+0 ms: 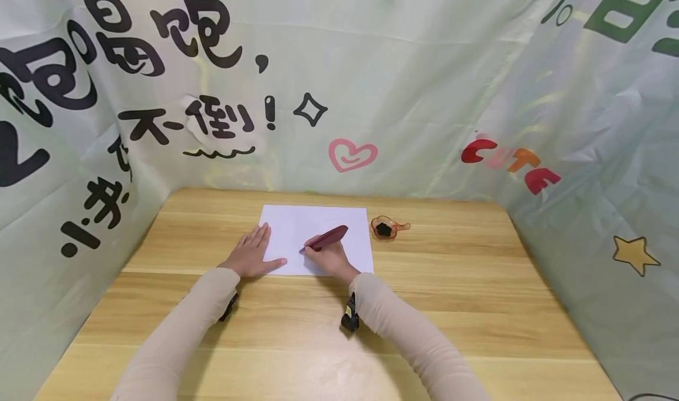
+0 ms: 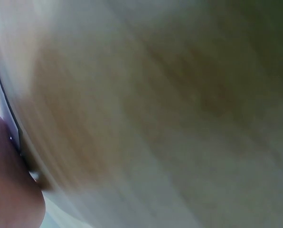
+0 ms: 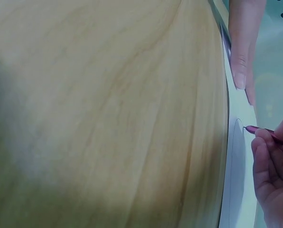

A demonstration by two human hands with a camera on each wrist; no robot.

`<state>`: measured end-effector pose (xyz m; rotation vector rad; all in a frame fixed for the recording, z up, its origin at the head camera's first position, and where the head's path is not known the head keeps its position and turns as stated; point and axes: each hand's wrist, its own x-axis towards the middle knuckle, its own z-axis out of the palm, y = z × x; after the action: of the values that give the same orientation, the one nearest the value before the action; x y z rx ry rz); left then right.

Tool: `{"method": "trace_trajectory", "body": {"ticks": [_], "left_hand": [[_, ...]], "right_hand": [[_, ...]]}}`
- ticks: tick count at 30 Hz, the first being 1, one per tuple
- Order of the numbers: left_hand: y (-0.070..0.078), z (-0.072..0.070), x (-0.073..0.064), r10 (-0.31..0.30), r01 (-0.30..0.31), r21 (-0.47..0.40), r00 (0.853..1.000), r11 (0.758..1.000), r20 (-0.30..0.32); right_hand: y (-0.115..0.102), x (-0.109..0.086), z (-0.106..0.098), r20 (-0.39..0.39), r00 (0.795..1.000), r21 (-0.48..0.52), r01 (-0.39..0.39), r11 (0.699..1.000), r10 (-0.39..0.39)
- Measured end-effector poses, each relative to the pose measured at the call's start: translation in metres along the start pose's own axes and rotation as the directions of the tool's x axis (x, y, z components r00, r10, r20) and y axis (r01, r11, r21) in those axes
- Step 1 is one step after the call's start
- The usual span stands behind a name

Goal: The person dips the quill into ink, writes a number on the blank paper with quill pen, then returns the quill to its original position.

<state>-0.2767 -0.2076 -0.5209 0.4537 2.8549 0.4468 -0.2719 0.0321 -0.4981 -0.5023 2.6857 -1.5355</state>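
A white sheet of paper [image 1: 289, 230] lies on the wooden table. My left hand [image 1: 251, 253] rests flat across its left edge, fingers spread and thumb pointing right. With thumb and fingers, my right hand [image 1: 331, 258] pinches a dark red feather-shaped pen [image 1: 330, 236], its plume leaning up to the right. In the right wrist view, the pen's tip [image 3: 247, 128] is at the paper, beside a thin curved line [image 3: 235, 137] drawn there. The left wrist view shows only part of the left hand [image 2: 11, 185] at its lower left corner.
Just right of the sheet stands a small amber, transparent dish [image 1: 391, 220] with a handle and something black inside. Printed pale cloth [image 1: 414, 112] hangs behind the table [image 1: 451, 306] and along both sides. Dark wrist cameras [image 1: 350, 315] sit under the sleeves.
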Motion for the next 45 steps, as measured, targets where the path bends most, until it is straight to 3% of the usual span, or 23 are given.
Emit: {"method": "trace_trajectory", "body": {"ticks": [11,15,19,22,26,31,34,36,38,42,45], "left_hand": [[-0.003,0.004,0.001,0.003,-0.003,-0.002,1.000,1.000,-0.020],[-0.001,0.002,-0.001,0.006,-0.006,-0.006,1.000,1.000,-0.017],[-0.001,0.000,-0.002,0.004,-0.004,-0.010,1.000,1.000,-0.010],[-0.003,0.001,-0.002,0.003,-0.003,-0.006,1.000,1.000,-0.008],[-0.007,0.006,-0.001,0.003,-0.003,0.002,1.000,1.000,-0.006],[-0.012,0.011,0.002,0.011,-0.011,0.007,1.000,1.000,-0.016],[-0.013,0.011,0.003,0.014,-0.014,0.001,1.000,1.000,-0.019],[-0.012,0.010,0.002,0.015,-0.015,-0.008,1.000,1.000,-0.020],[-0.011,0.010,0.002,0.015,-0.016,-0.009,1.000,1.000,-0.018],[-0.010,0.009,0.001,0.010,-0.010,-0.003,1.000,1.000,-0.014],[-0.010,0.008,0.002,0.008,-0.008,-0.004,1.000,1.000,-0.011]], "right_hand": [[0.000,0.000,0.001,-0.006,1.000,0.021,-0.001,1.000,0.002],[0.003,0.003,-0.001,-0.028,0.998,0.151,-0.044,0.988,0.049],[0.003,0.007,-0.009,-0.032,0.992,0.277,-0.108,0.955,0.121],[0.004,0.008,-0.016,-0.019,0.989,0.312,-0.133,0.941,0.147],[0.006,0.009,-0.027,0.000,0.990,0.278,-0.138,0.951,0.143],[0.007,0.009,-0.044,0.008,0.997,0.160,-0.075,0.984,0.075],[0.009,0.008,-0.055,0.004,1.000,0.085,0.000,0.996,0.000],[0.012,0.006,-0.062,-0.023,0.996,0.034,0.092,0.995,-0.092],[0.013,0.003,-0.070,-0.066,0.977,-0.057,0.199,0.978,-0.203],[0.016,-0.002,-0.084,-0.116,0.944,-0.212,0.279,0.936,-0.308],[0.021,-0.002,-0.092,-0.088,0.924,-0.287,0.334,0.898,-0.372]]}}
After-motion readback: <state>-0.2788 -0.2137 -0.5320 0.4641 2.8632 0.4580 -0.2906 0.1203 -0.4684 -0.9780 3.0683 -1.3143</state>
